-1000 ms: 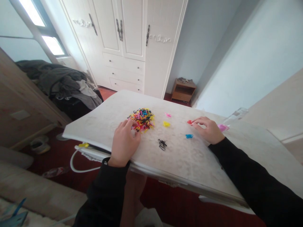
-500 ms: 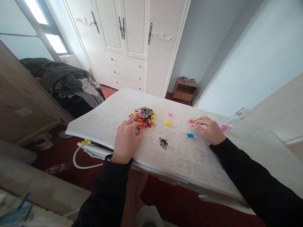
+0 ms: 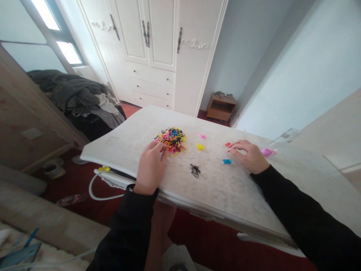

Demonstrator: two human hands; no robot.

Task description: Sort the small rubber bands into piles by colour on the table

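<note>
Fingers [image 3: 161, 146] of my left hand [image 3: 150, 169] are bent over the near left edge of a mixed heap of small bands [image 3: 175, 140], with the thumb held a little off from the index finger; I cannot tell whether any band is caught between the tips. The heap sits on the left half of the pale worktop [image 3: 222, 192], with yellow, black, red, blue and pink all tangled together. Over on the right, my right hand [image 3: 248, 156] reaches in from the side, its index finger and thumb close together at the tips, right by a small red cluster [image 3: 228, 144]. Whether I am pinching those red bands or only touching them, I cannot tell.

Between my two hands lie more little groups, each of one colour and apart from the others: a pink cluster [image 3: 202, 136] farthest away, a yellow cluster [image 3: 200, 146] just on the near side of it, and a black cluster [image 3: 194, 170] nearest to me. A blue cluster [image 3: 227, 161] lies to the right, on the near side of the red. Past my right hand rests a bright pink item [image 3: 267, 152], with a clear plastic piece [image 3: 286, 137] beyond it. On the far side of the worktop stands a white wardrobe [image 3: 158, 49].
</note>
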